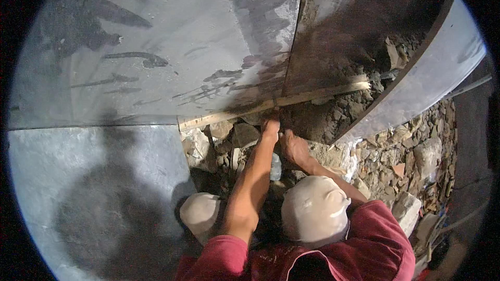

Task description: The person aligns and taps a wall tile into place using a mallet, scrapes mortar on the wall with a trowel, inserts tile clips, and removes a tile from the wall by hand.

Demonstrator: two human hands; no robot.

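My left hand [270, 126] presses its fingertips against the wooden strip [271, 103] — that strip runs long from lower left to upper right along the slab's edge. My right hand [293, 147] rests spread on the rubble [333, 114] just below, slightly farther off.

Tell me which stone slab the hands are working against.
The upper grey slab, whose lower edge carries the wooden strip; both hands, left and right, sit there, away from the lower-left slab.
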